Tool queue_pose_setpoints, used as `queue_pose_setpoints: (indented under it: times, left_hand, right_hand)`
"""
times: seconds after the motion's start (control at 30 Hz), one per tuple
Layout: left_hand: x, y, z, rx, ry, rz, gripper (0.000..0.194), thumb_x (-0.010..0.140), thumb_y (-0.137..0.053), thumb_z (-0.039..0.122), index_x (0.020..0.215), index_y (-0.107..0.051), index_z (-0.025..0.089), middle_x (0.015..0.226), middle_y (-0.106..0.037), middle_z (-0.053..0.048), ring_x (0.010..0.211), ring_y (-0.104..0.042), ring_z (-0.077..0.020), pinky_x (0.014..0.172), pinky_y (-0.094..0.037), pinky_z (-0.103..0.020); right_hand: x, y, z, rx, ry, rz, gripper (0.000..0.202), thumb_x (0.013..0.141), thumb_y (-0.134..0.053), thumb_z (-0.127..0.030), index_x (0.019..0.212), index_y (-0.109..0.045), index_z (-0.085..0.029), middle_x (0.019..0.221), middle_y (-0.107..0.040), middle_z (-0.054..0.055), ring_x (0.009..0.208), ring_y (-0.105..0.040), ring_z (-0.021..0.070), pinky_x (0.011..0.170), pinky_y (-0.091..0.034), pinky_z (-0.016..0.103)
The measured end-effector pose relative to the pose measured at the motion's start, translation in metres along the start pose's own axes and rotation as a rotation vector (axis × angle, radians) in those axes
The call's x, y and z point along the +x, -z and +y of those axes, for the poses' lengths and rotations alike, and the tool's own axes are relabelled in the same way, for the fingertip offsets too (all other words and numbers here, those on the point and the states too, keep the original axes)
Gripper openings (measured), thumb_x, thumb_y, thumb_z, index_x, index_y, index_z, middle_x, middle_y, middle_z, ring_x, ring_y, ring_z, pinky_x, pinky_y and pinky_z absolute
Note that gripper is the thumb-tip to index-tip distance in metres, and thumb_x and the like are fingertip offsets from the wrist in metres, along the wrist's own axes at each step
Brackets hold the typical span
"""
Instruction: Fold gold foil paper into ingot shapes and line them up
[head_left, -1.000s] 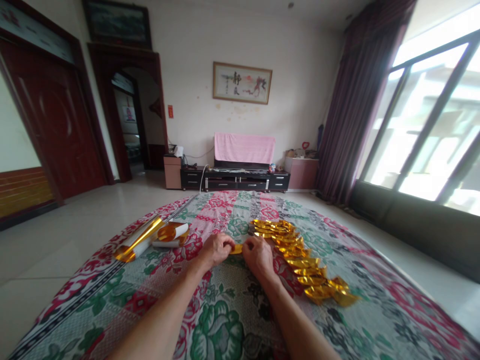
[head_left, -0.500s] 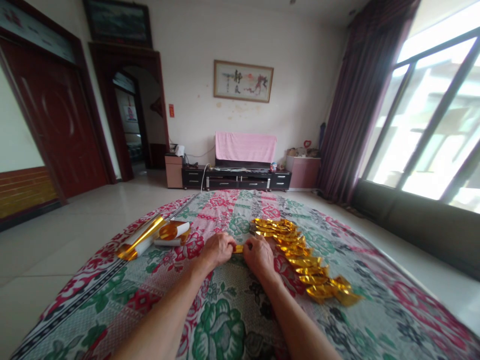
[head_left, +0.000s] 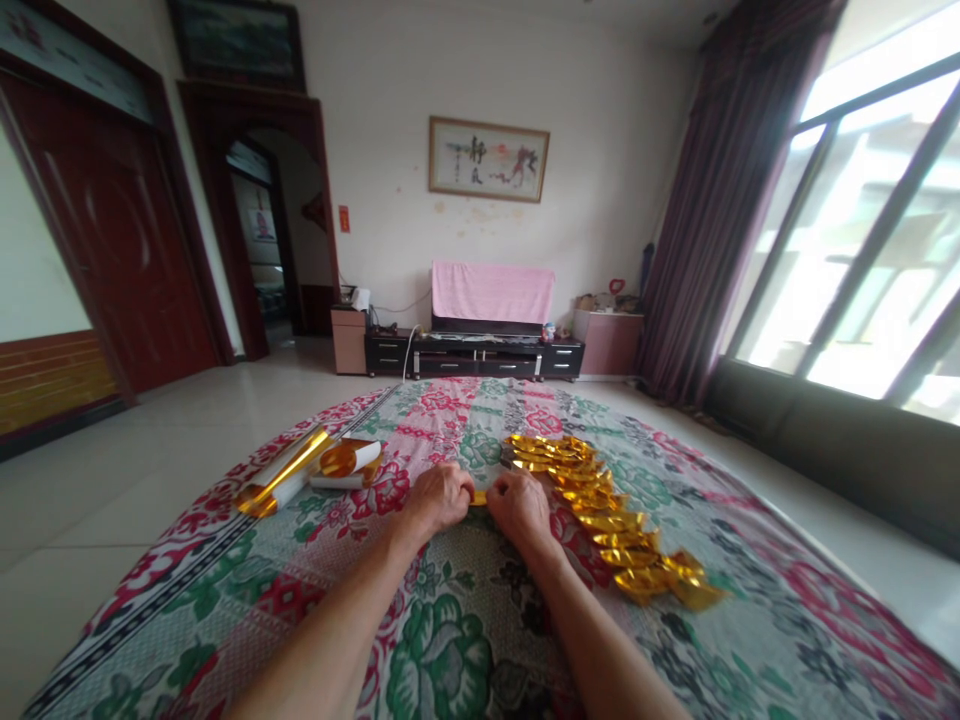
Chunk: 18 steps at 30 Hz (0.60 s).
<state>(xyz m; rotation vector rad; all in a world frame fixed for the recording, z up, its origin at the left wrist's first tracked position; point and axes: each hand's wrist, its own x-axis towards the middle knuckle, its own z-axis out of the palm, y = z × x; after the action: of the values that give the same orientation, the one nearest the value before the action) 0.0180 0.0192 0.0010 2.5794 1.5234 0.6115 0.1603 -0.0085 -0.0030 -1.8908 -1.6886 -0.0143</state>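
Observation:
A small strip of gold foil paper [head_left: 480, 497] spans the gap between my two hands, low over the flowered cloth. My left hand [head_left: 444, 495] pinches its left end with curled fingers. At the right end, my right hand [head_left: 519, 502] is closed on the same piece. Just right of my right hand, several folded gold foil pieces [head_left: 609, 522] lie in a slanting row. Loose gold sheets with white backs [head_left: 289, 475], partly rolled, rest to the left of my left hand.
The patterned cloth [head_left: 442, 650] covers a round table. Beyond it stand a black low cabinet [head_left: 480, 362] and a pink cloth [head_left: 491, 292] draped over something. A window and purple curtain [head_left: 720, 230] are at right, a red door [head_left: 112, 230] at left.
Both hands keep their hold on the gold strip, with only a very slight shift of the fingers. The view has moved slightly.

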Motion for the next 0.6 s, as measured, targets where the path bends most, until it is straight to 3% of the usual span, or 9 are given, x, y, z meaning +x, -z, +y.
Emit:
queue_pose_setpoints:
  times: [0.6]
  left_hand:
    - [0.0001, -0.0020, -0.0001, 0.015, 0.046, 0.009, 0.029, 0.073, -0.042, 0.017, 0.079, -0.070, 0.023, 0.084, -0.063, -0.003, 0.080, -0.058, -0.0158, 0.075, -0.043, -0.025]
  right_hand:
    - [-0.0009, -0.0013, 0.0006, -0.046, 0.017, 0.016, 0.023, 0.074, -0.045, -0.021, 0.067, -0.067, -0.017, 0.082, -0.064, 0.008, 0.072, -0.057, 0.0147, 0.061, -0.034, 0.022]
